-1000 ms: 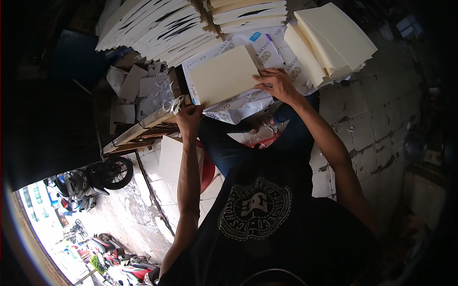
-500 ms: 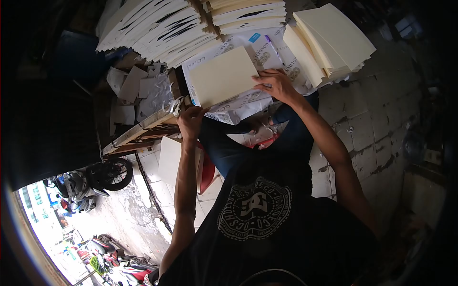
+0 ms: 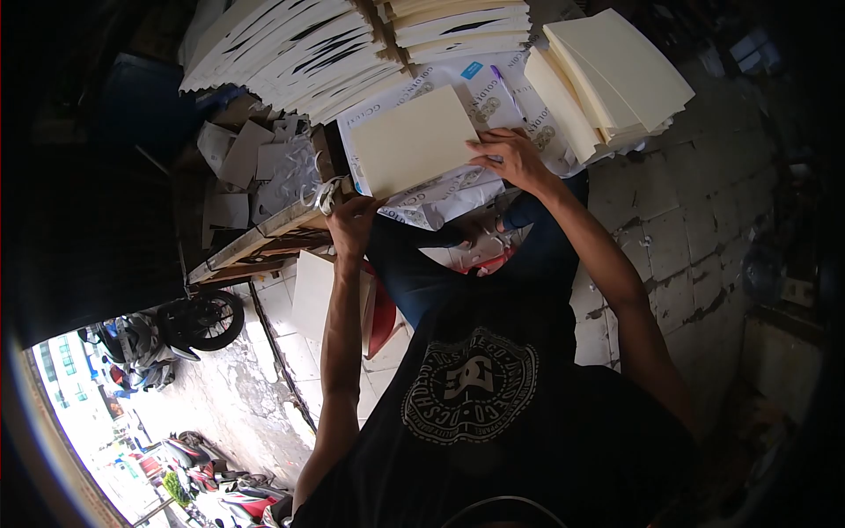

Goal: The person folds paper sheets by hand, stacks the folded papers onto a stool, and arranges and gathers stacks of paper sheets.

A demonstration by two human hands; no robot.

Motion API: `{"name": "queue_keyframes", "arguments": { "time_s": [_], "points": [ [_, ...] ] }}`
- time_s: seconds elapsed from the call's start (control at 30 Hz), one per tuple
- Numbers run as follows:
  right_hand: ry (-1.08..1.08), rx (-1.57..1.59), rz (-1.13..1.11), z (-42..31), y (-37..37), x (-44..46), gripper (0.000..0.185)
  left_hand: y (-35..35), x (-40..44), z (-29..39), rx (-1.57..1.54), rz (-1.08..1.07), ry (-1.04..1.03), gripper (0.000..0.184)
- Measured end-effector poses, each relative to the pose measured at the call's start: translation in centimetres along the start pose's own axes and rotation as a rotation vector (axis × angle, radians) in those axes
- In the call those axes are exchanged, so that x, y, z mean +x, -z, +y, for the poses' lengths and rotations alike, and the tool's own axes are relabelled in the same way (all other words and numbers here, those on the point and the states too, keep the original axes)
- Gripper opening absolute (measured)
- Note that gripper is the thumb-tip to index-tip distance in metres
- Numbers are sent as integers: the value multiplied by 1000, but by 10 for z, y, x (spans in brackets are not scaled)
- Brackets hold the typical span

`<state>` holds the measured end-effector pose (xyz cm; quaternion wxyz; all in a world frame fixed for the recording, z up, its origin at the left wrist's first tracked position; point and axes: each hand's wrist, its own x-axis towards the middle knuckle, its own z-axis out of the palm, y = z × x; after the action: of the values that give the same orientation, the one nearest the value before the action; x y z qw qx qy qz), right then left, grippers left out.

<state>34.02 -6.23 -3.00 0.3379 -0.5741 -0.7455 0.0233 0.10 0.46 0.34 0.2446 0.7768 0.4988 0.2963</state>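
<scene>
A cream sheet of card or paper lies on the printed paper that covers the table in front of me. My left hand is closed at its near left corner, the fingers curled and the thumb pressed in, beside a white strip tied round the table's corner. At the right edge of the sheet is my right hand, with fingertips and thumb on the card's edge. Whether the cream piece is one sheet or several together, I cannot tell.
Tall stacks of folded white and cream paper stand at the back. A cream pile sits at the right, a purple pen beside it. Scraps fill the left side. More cream sheets rest on a red stool.
The view has shifted very slightly. Both hands and the cream sheet stay in the same place.
</scene>
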Motion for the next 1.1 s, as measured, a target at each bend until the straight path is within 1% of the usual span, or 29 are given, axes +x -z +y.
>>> {"name": "queue_keyframes", "arguments": {
  "time_s": [0.13,0.2,0.23,0.3,0.33,0.4,0.43,0.5,0.57,0.6,0.63,0.67,0.73,0.87,0.97,1.07,1.1],
  "points": [
    [4,-5,7,0,0,0,34,-5,-3,-8,-1,41,-26,20],
    [-2,12,-15,-1,1,0,38,-6,-4,-9,-18,53,-67,21],
    [-5,19,-26,-1,2,0,41,-7,-5,-11,-111,66,8,23],
    [-45,-79,27,-12,4,0,46,-10,-5,-19,-297,89,154,29],
    [-67,-127,52,-24,6,2,49,-6,-3,-12,-347,14,279,32],
    [-29,-196,37,-52,4,10,53,1,-4,-3,-444,-134,538,38],
    [0,-136,4,-69,-2,16,51,-6,-8,-5,-491,-119,560,51],
    [72,-109,-45,-103,-23,22,53,-15,-10,-10,-495,-152,569,49],
    [64,-94,-198,-129,-48,24,61,-22,-7,-5,-482,-161,570,44],
    [55,-55,-243,-136,-65,22,64,-23,-7,-4,-512,-166,588,43],
    [63,-91,-246,-139,-70,18,66,-23,-7,-3,-542,-169,606,41],
    [73,-125,-250,-141,-75,14,68,-22,-7,-4,-570,-168,626,40],
    [23,-107,-219,-134,-60,9,70,-23,-9,-10,-603,-166,644,38],
    [-108,-194,-142,-86,-19,-20,73,-32,-12,-17,-655,-129,704,36],
    [-142,-244,-96,-61,2,-32,70,-21,-9,-10,-697,-192,749,37],
    [-210,-95,32,-51,10,-35,67,-14,2,8,109,27,368,40],
    [-247,-78,115,-54,16,-36,60,-9,9,15,238,34,382,48]
  ]
}}
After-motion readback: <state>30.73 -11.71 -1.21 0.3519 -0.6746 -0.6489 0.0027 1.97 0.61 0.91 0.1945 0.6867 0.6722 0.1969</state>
